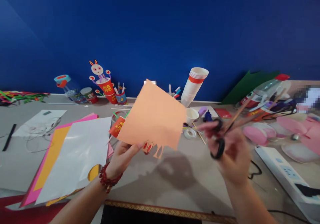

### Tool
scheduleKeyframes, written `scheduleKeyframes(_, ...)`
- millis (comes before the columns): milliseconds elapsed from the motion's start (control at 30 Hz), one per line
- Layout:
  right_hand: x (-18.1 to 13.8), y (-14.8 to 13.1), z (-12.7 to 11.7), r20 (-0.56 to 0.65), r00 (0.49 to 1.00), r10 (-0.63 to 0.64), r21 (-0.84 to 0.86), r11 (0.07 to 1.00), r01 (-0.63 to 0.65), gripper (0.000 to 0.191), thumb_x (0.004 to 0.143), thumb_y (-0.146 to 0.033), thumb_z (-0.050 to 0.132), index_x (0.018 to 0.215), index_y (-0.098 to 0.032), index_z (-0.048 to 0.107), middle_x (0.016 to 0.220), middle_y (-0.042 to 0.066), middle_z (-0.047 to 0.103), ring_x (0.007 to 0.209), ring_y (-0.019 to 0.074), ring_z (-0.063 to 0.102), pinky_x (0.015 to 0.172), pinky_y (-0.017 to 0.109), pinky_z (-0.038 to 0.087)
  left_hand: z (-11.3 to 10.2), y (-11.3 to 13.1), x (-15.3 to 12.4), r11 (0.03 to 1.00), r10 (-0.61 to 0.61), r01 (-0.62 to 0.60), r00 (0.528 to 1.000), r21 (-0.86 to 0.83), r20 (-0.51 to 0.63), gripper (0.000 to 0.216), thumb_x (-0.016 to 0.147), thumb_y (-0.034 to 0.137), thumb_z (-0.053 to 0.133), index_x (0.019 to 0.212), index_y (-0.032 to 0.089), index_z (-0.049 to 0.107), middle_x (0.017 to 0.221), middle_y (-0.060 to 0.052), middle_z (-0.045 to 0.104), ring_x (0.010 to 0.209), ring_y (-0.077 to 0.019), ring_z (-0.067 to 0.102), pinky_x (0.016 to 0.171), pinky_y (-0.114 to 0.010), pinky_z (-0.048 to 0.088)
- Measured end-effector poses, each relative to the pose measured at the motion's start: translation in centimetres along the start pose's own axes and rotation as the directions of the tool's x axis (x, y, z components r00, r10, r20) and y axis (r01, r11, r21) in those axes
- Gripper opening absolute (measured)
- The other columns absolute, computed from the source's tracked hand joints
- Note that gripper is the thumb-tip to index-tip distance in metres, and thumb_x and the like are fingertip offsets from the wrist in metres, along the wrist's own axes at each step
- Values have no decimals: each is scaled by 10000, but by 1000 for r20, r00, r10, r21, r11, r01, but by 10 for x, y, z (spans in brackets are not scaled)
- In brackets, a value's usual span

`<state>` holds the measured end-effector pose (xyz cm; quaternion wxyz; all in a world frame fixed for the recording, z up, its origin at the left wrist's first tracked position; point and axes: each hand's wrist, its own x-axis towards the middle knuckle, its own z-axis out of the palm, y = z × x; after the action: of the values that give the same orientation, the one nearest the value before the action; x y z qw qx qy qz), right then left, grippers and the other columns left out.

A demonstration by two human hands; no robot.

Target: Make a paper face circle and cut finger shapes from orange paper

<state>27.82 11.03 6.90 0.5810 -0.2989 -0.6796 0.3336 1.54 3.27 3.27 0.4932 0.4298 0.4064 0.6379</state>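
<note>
My left hand (125, 160), with a red bead bracelet at the wrist, pinches the lower edge of a light orange sheet of paper (155, 117). Rounded holes are cut along that edge. Two small oval paper pieces (148, 146) with red centres also show at its fingertips. To the right, apart from the paper, my right hand (231, 154) is closed on scissors (220, 147) with black handles. Motion blurs this hand and the blades, which point up and to the right.
Stacked coloured sheets (82, 150) lie left. Behind stand a rabbit-topped red cup (107, 89), a stack of paper cups (193, 87) and a plastic bottle (271, 87). A tape roll (190, 133) lies near the middle. A power strip (282, 174) and pink-and-white paper pieces (260, 132) are right.
</note>
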Motion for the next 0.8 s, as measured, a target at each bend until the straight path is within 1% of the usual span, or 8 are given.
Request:
scheduleKeyframes(33, -13, 0, 5, 160, 979, 124, 85, 987, -139, 227, 889, -366, 625, 1039, -208, 561, 979, 86, 672, 693, 148, 592, 616, 273, 483, 5, -1, 3, 999, 16, -16, 1000, -41, -17, 103, 820, 249, 696, 798, 158, 736, 744, -49, 712, 661, -163, 634, 632, -283, 534)
scheduleKeyframes(100, -38, 4, 18, 514, 797, 317, 123, 893, -434, 331, 851, -501, 635, 929, -185, 573, 839, 83, 693, 650, 162, 611, 595, 278, 485, 15, -2, 7, 991, 40, -49, 996, -125, -78, 78, 806, 242, 709, 801, 167, 729, 734, -41, 703, 639, -161, 627, 567, -270, 520)
scheduleKeyframes(167, -57, 12, 29, 616, 661, 429, 80, 800, -594, 411, 767, -561, 701, 833, -185, 548, 746, 65, 687, 665, 183, 644, 571, 260, 464, 24, -5, 8, 980, 57, -83, 988, -183, -144, 78, 801, 247, 715, 836, 179, 729, 755, -41, 708, 659, -169, 639, 564, -275, 525)
scheduleKeyframes(233, -69, 18, 34, 660, 593, 462, 76, 744, -664, 474, 715, -619, 714, 773, -188, 527, 706, 57, 682, 641, 185, 654, 546, 247, 441, 30, -9, 7, 974, 77, -113, 980, -194, -184, 93, 801, 257, 716, 849, 179, 728, 772, -46, 708, 681, -174, 642, 582, -287, 533)
scheduleKeyframes(400, -74, 21, 27, 677, 577, 458, 86, 729, -679, 550, 651, -691, 716, 777, -181, 552, 697, 63, 696, 610, 174, 640, 529, 240, 398, 31, -21, 8, 970, 96, -150, 960, -194, -263, 99, 817, 270, 704, 897, 214, 716, 828, -23, 707, 732, -163, 635, 611, -279, 536)
scheduleKeyframes(600, -74, 18, 35, 678, 439, 590, -50, 633, -773, 556, 625, -689, 729, 712, -181, 522, 655, 31, 662, 587, 161, 628, 557, 243, 424, 30, -31, 9, 969, 86, -147, 953, -196, -291, 229, 823, 256, 706, 1053, 255, 699, 942, -14, 728, 826, -160, 666, 843, -344, 542)
scheduleKeyframes(667, -74, 20, 40, 675, 434, 596, -19, 602, -798, 550, 645, -686, 717, 727, -182, 514, 669, 30, 664, 606, 163, 636, 576, 245, 430, 31, -35, 7, 974, 83, -141, 950, -176, -300, 273, 831, 256, 700, 1104, 251, 692, 1019, -37, 727, 925, -181, 668, 896, -347, 527)
scheduleKeyframes(800, -73, 22, 51, 678, 468, 567, 39, 608, -793, 526, 680, -664, 709, 736, -178, 515, 671, 28, 653, 626, 166, 634, 562, 236, 405, 34, -42, 1, 984, 60, -106, 953, -140, -297, 281, 834, 278, 700, 1106, 211, 703, 1090, -76, 723, 1050, -206, 645, 946, -321, 505)
